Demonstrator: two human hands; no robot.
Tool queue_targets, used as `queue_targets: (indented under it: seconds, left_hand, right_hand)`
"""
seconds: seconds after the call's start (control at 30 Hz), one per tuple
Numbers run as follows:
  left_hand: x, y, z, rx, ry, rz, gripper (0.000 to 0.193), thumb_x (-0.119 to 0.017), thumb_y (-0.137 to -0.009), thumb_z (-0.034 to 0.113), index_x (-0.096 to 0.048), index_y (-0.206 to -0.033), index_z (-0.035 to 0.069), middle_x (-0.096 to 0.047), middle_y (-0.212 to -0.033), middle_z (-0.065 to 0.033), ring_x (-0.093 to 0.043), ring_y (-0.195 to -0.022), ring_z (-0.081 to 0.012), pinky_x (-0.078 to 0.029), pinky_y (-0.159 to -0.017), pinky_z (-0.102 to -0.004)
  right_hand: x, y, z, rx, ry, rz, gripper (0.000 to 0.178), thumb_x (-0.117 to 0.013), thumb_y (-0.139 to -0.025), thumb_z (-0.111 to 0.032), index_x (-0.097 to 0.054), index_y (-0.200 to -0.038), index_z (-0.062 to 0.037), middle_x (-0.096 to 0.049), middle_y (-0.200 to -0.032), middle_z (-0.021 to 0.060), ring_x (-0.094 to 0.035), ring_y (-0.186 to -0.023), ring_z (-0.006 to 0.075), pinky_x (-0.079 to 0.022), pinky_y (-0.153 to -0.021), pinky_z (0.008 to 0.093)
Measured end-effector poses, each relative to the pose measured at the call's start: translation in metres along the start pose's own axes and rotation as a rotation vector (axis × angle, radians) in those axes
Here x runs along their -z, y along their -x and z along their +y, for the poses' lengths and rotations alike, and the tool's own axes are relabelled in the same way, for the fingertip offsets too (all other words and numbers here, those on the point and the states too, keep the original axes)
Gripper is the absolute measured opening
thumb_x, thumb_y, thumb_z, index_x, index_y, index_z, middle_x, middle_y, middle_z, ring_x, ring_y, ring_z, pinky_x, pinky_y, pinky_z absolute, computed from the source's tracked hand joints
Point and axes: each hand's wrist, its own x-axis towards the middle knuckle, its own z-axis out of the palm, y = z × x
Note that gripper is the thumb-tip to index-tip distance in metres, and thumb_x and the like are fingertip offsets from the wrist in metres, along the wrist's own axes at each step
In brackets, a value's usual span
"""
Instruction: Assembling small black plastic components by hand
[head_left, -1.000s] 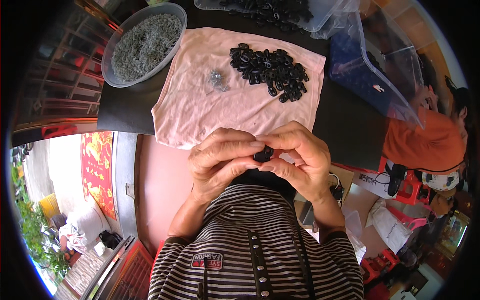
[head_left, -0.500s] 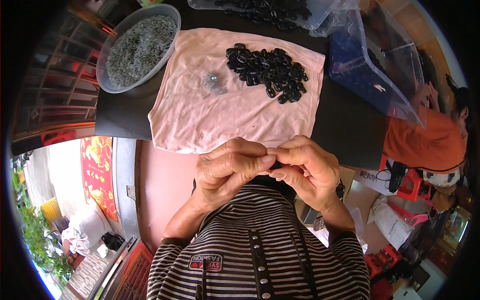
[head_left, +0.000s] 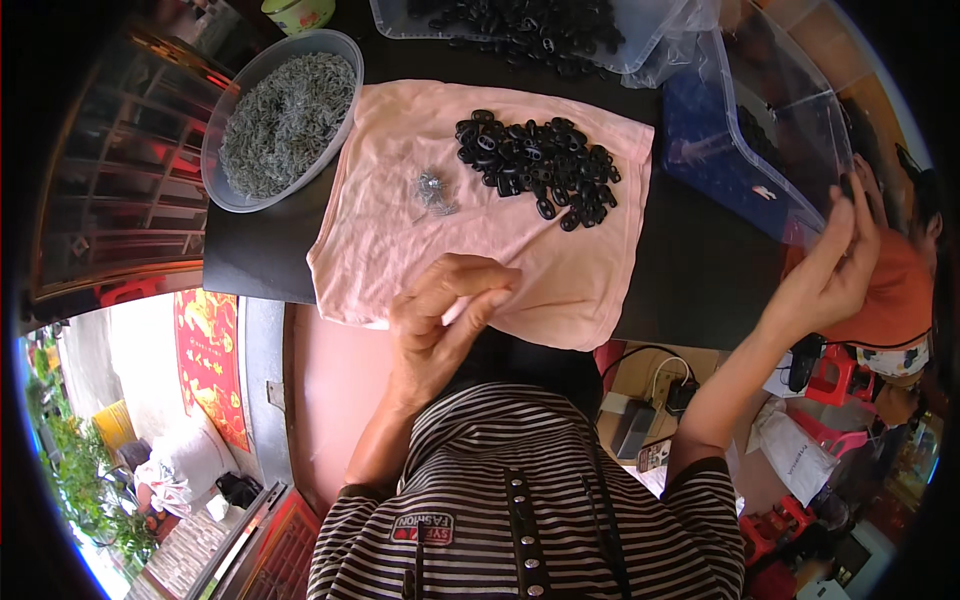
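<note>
My left hand (head_left: 445,315) is above the near edge of a pink cloth (head_left: 385,260), thumb and forefinger pressed together. Whatever they pinch, if anything, is too small to make out. My right hand (head_left: 835,270) reaches far right to the wall of a clear plastic bin (head_left: 790,150). A small black piece (head_left: 847,187) shows between its fingertips. On the cloth lies a pile of small black oval plastic pieces (head_left: 540,160), some with slots. Left of them is a little heap of thin shiny metal bits (head_left: 433,190), perhaps springs.
A clear round tub (head_left: 350,105) of grey metal bits stands at the left on the dark table (head_left: 250,250). Another clear tray (head_left: 400,25) with black pieces is at the back, near a green cup (head_left: 298,12). A person in an orange top (head_left: 890,290) is at the right.
My hands have parted. The right one has swung far right and up to the clear bin, while the left stays over the cloth's near edge. The view has shifted slightly.
</note>
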Motion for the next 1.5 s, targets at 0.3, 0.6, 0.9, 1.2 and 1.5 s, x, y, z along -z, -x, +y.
queue_targets:
  seconds: [0.3, 0.6, 0.9, 1.2, 1.5]
  left_hand:
    - [0.027, -0.009, -0.001, -0.037, -0.337, 0.125, 0.016, -0.063, -0.08, -0.006, -0.066, -0.095, -0.002, -0.065, -0.087, -0.0089, -0.062, -0.08, -0.0155, -0.048, -0.072, -0.0244]
    - [0.014, -0.006, -0.004, -0.019, -0.315, 0.091, 0.017, -0.064, -0.08, -0.006, -0.067, -0.096, 0.0, -0.065, -0.089, -0.0084, -0.061, -0.074, -0.0136, -0.048, -0.065, -0.0237]
    - [0.009, 0.005, -0.018, 0.063, -0.364, -0.052, 0.021, -0.065, -0.077, -0.004, -0.068, -0.096, 0.003, -0.064, -0.089, -0.0093, -0.062, -0.075, -0.0212, -0.049, -0.064, -0.0281]
    - [0.003, 0.007, -0.019, -0.034, -0.462, -0.164, 0.02, -0.065, -0.077, 0.002, -0.067, -0.097, 0.004, -0.062, -0.094, -0.009, -0.061, -0.086, -0.0247, -0.05, -0.073, -0.033]
    - [0.006, 0.009, -0.02, 0.04, -0.278, -0.088, 0.014, -0.066, -0.079, 0.002, -0.067, -0.092, 0.003, -0.063, -0.09, -0.0092, -0.062, -0.082, -0.022, -0.05, -0.071, -0.0282]
  right_hand:
    - [-0.004, 0.01, -0.024, -0.156, 0.048, -0.056, 0.014, -0.063, -0.086, -0.006, -0.069, -0.099, -0.0027, -0.065, -0.09, 0.0049, -0.059, -0.079, 0.0136, -0.045, -0.071, 0.024]
    - [-0.073, 0.078, -0.046, -0.094, -0.279, -0.782, 0.009, -0.068, -0.078, -0.01, -0.065, -0.086, -0.0066, -0.061, -0.081, 0.0059, -0.061, -0.066, 0.0228, -0.047, -0.058, 0.0309]
    - [-0.078, 0.107, -0.058, -0.096, -0.124, -0.882, 0.014, -0.071, -0.076, -0.016, -0.062, -0.083, -0.008, -0.057, -0.078, 0.0038, -0.061, -0.067, 0.022, -0.047, -0.058, 0.0341]
    - [-0.107, 0.109, -0.066, -0.008, -0.198, -0.751, 0.013, -0.07, -0.076, -0.016, -0.062, -0.083, -0.0084, -0.056, -0.077, 0.0039, -0.06, -0.067, 0.0226, -0.047, -0.058, 0.0339]
    - [-0.102, 0.108, -0.065, -0.276, -0.397, -0.793, 0.008, -0.068, -0.08, -0.011, -0.065, -0.086, -0.0053, -0.06, -0.074, 0.004, -0.057, -0.064, 0.0161, -0.045, -0.058, 0.0278]
